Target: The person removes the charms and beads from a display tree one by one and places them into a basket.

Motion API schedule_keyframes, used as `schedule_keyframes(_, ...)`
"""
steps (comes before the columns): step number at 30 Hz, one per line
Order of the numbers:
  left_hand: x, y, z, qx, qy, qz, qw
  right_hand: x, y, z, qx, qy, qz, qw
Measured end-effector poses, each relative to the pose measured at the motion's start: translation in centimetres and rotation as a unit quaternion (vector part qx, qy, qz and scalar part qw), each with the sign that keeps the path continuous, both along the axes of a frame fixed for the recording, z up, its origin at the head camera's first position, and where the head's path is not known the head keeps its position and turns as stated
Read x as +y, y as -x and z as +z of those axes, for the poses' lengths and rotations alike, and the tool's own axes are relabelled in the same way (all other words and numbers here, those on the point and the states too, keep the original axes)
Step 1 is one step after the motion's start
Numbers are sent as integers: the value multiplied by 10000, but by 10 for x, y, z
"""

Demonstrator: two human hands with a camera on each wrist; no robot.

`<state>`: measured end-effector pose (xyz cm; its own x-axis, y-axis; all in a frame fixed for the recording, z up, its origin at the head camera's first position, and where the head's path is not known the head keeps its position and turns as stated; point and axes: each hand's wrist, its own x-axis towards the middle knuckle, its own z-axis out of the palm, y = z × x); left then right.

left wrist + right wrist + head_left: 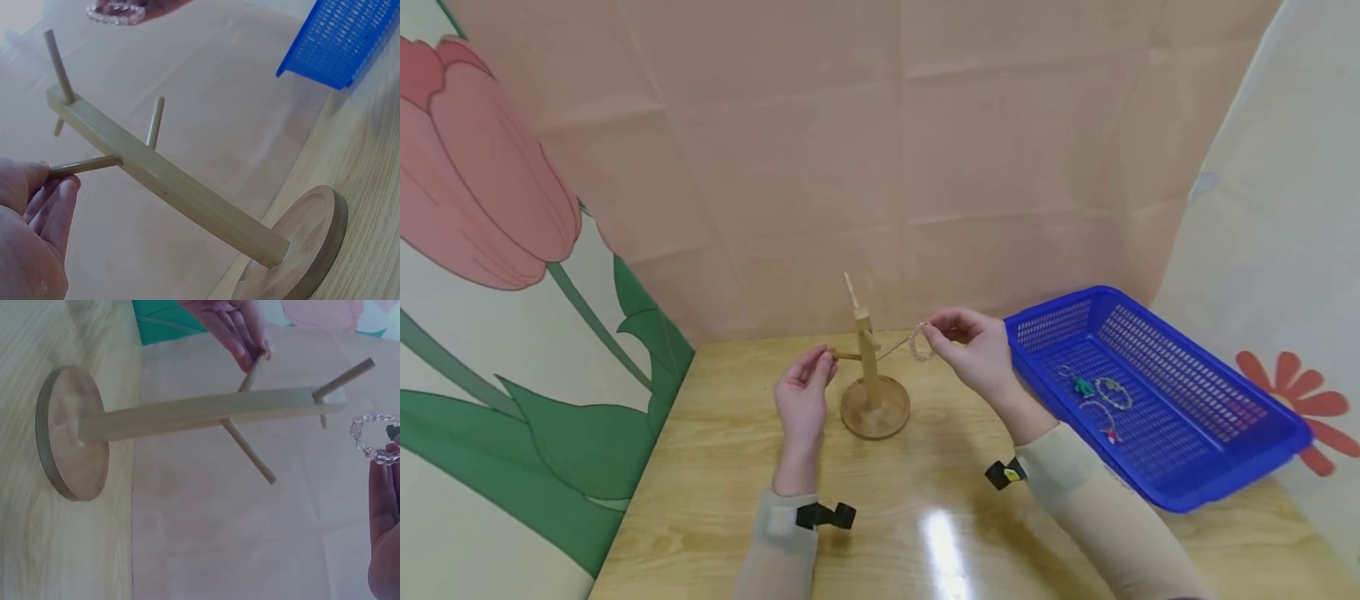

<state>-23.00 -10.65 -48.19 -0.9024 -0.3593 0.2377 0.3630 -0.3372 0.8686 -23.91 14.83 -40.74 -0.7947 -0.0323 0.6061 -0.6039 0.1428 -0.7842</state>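
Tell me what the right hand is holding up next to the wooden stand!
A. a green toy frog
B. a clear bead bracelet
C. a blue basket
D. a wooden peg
B: the right hand pinches a clear bead bracelet beside the wooden stand, while the left hand holds one of the stand's pegs and the blue basket sits untouched on the table.

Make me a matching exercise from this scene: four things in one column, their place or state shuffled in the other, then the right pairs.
Things:
1. clear bead bracelet
2. wooden stand
3. blue basket
4. left hand

Places or states:
A. on the table's right side, jewellery inside
B. pinching a side peg of the stand
C. pinched in the right hand
D. upright on its round base, mid-table

Pairs: 1-C, 2-D, 3-A, 4-B
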Motion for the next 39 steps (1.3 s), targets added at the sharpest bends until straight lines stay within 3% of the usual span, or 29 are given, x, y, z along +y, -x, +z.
schedule_keyframes(13,-1,1,0,71,99,-24,9999,25,5,10,-136,-147,-416,9989)
schedule_keyframes(20,-2,0,1,66,86,15,9999,37,1,21,-672,-56,-581,9960)
schedule_keyframes(27,-2,0,1,80,74,-45,9999,69,5,25,-333,-254,-953,9946)
schedule_keyframes(39,-2,0,-1,154,152,-43,9998,122,2,25,-712,-857,-1672,9796)
